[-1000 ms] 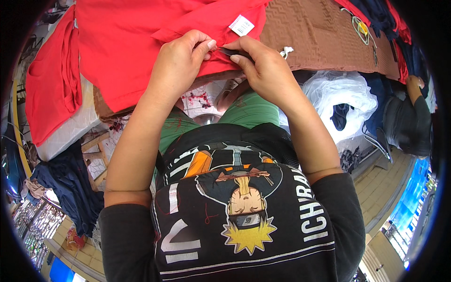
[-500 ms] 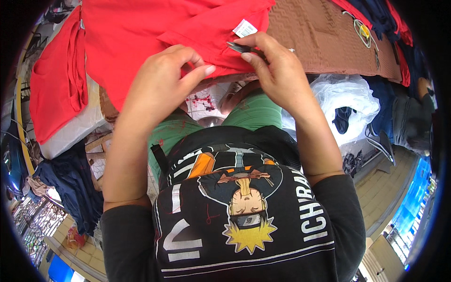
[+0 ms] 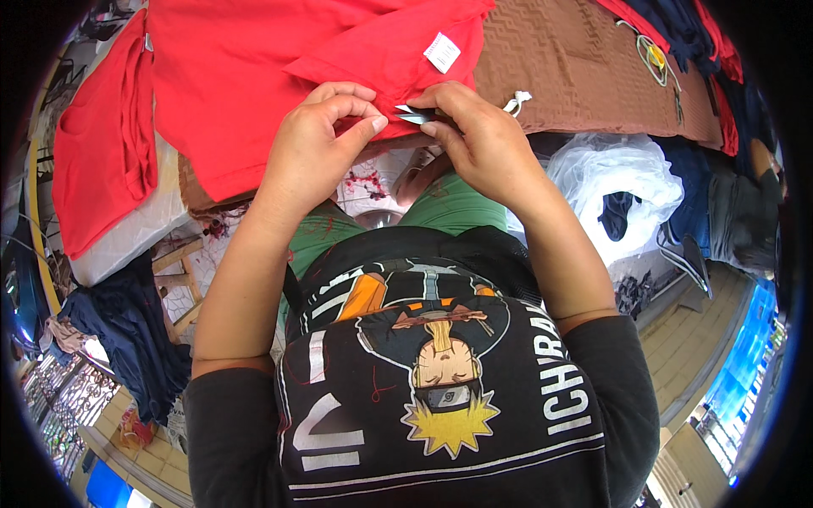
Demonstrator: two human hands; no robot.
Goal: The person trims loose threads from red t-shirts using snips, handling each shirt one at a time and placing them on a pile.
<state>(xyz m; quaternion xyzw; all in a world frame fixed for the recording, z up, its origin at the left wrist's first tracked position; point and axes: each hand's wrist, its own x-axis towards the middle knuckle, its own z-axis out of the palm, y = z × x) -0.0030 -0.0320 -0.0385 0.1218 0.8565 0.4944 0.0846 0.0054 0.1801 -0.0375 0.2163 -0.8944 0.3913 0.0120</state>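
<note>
My right hand (image 3: 489, 135) grips small dark snips (image 3: 415, 114), blades parted near my left hand (image 3: 306, 142), whose thumb and finger draw close over a red garment (image 3: 237, 102) spread on the brown-covered counter (image 3: 584, 76); whether they pinch thread, I cannot tell. Work at this edge looks unfinished, no cut visible; another red garment (image 3: 103, 148) lies left, its progress unclear.
</note>
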